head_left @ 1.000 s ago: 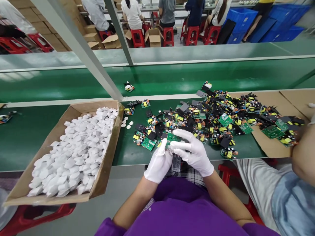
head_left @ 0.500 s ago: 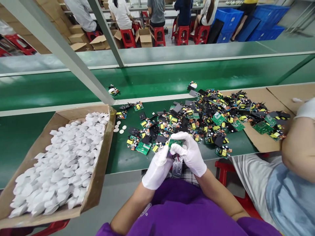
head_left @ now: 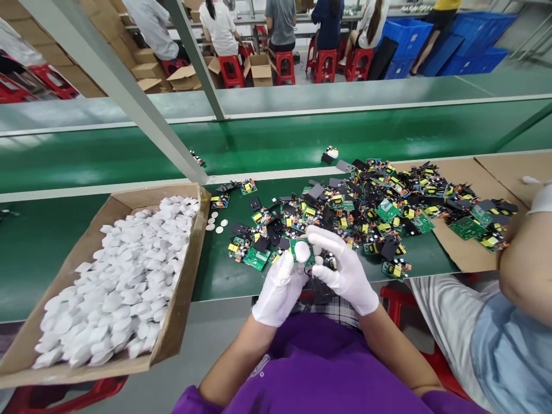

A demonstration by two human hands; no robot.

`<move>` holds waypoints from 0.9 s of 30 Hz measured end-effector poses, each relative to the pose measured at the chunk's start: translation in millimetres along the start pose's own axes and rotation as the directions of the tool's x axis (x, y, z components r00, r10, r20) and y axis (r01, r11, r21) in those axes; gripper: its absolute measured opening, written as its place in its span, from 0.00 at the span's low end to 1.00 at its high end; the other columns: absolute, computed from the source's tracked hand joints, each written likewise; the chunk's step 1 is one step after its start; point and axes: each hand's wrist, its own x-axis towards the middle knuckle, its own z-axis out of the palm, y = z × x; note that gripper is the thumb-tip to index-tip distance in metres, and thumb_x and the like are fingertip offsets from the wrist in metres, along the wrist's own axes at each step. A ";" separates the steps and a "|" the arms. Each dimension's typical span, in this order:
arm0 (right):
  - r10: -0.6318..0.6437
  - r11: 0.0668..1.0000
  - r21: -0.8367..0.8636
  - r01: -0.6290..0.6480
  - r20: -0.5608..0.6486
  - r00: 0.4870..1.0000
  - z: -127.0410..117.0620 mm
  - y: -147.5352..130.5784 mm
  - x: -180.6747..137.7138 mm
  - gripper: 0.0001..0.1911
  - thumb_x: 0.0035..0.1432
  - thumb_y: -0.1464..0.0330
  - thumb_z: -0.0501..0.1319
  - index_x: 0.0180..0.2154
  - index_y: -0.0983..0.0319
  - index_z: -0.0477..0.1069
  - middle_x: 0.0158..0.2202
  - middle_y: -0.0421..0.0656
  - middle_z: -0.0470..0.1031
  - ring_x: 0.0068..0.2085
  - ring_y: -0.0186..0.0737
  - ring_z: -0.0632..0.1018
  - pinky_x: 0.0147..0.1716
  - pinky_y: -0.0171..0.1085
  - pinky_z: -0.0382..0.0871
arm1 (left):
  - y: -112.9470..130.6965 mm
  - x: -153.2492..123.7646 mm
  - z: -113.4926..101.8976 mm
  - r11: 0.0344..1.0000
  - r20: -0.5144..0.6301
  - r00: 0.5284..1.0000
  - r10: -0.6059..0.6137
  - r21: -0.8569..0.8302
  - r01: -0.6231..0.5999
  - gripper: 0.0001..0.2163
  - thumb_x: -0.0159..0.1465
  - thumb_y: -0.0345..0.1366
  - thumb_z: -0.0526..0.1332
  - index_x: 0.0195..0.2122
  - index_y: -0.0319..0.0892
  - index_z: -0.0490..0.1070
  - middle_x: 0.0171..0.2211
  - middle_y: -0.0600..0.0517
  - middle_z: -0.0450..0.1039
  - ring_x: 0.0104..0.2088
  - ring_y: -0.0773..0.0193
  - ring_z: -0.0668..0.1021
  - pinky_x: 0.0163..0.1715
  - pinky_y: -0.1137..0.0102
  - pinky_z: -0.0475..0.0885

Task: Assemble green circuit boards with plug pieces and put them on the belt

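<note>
My left hand (head_left: pixel 282 290), in a white glove, is closed on the edge of a green circuit board (head_left: pixel 294 244) above the table's front edge. A white round pad (head_left: pixel 302 252) lies on the face of that board. To the right of the board is my right hand (head_left: pixel 347 270), also gloved, with thumb and forefinger spread apart. Small rounded white shapes show between those fingers; I cannot tell whether they are pads or curled fingertips. Behind both hands spreads a heap of circuit boards (head_left: pixel 345 215) with black plastic parts and yellow components.
A cardboard tray (head_left: pixel 187 276) full of white pads stands at the left. Several loose white discs (head_left: pixel 219 229) lie beside it. A slanted metal post (head_left: pixel 142 121) rises behind the tray. Another person's arm (head_left: pixel 526 259) is close on the right. Boards also sit on the green belt (head_left: pixel 267 144).
My right hand has moved off the board to the right, and its fingers have spread. The board has tilted, and its face with the white pad now shows.
</note>
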 end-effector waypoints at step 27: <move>0.034 0.984 -0.172 -0.045 -0.068 0.997 8.9 9.5 -3.1 0.27 0.59 0.60 0.67 0.59 0.56 0.69 0.55 0.49 0.76 0.55 0.48 0.77 0.56 0.46 0.72 | 12.5 6.1 -15.3 0.938 -0.026 0.996 -0.091 0.335 0.094 0.19 0.54 0.50 0.71 0.39 0.40 0.81 0.39 0.47 0.82 0.40 0.55 0.80 0.44 0.64 0.74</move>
